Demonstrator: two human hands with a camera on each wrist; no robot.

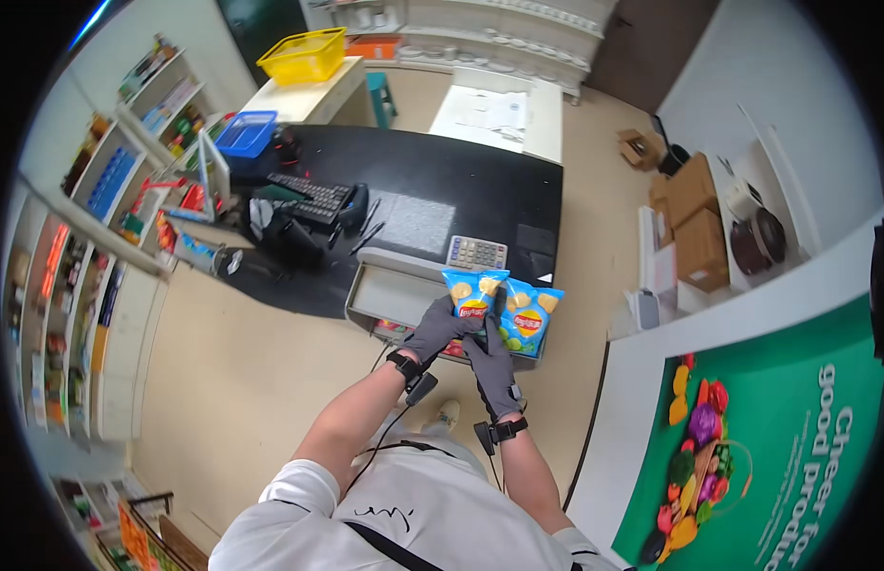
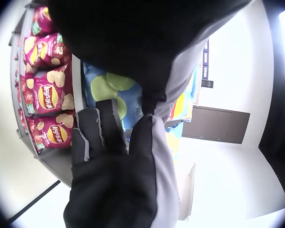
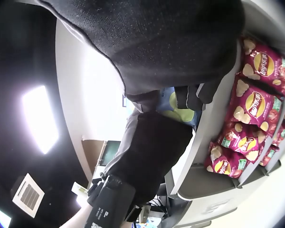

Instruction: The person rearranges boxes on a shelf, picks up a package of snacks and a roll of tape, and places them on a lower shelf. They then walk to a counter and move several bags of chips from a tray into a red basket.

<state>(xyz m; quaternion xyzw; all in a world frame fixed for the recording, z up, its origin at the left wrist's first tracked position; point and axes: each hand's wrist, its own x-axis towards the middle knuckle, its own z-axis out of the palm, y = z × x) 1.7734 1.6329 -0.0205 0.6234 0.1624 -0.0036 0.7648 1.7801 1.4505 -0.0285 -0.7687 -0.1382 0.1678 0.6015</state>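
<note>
Two blue bags of potato chips (image 1: 526,321) lean side by side at the near edge of the counter, Lay's logos facing up. My left hand (image 1: 437,331), in a dark grey glove, grips the lower part of the left-hand bag (image 1: 477,285). Close beside it, my gloved right hand (image 1: 492,362) holds at the bags' lower edges, thumbs nearly meeting. In the left wrist view the right hand's fingers (image 2: 111,126) lie across a blue bag with lime slices (image 2: 104,88). The palms hide much of the bags; I cannot tell exactly which bag the right fingers hold.
Below the hands, purple-red chip bags (image 2: 50,95) fill a rack on the counter's front. An open grey bin (image 1: 394,290) sits left of the hands, with a calculator (image 1: 477,252) behind. The black counter (image 1: 461,181) carries a keyboard (image 1: 313,195). Shelves (image 1: 109,190) stand far left.
</note>
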